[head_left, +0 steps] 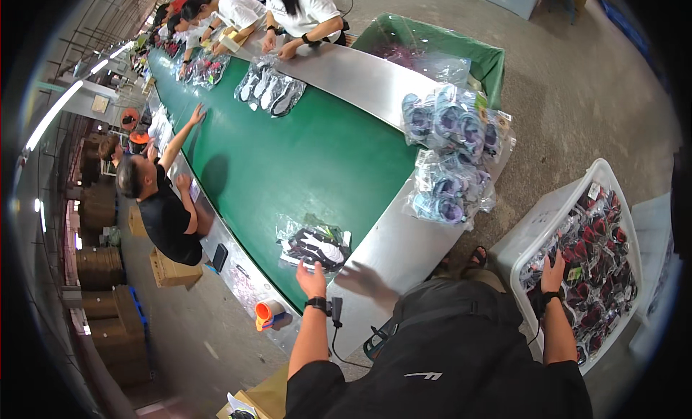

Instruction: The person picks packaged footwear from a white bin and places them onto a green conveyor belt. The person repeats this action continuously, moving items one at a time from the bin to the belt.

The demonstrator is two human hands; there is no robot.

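Observation:
My left hand [311, 279] is open, its fingers stretched toward a clear plastic bag of black-and-white shoes [317, 246] at the near end of the green conveyor belt [317, 156]. The fingertips reach the bag's near edge; whether they touch it I cannot tell. On the right, my right hand [553, 273] is over the white plastic bin [520, 228], its fingers apart and resting on or just above the bags. That bin is full of bagged red-and-black shoes [595, 264]. I see nothing held in either hand.
Bagged blue-purple shoes [450, 152] are piled on the metal ledge [404, 257]. Another shoe bag [268, 90] lies farther up the belt. An orange cup [268, 311] and a phone [220, 256] sit at left. A co-worker [162, 210] reaches across the belt; others line the far side.

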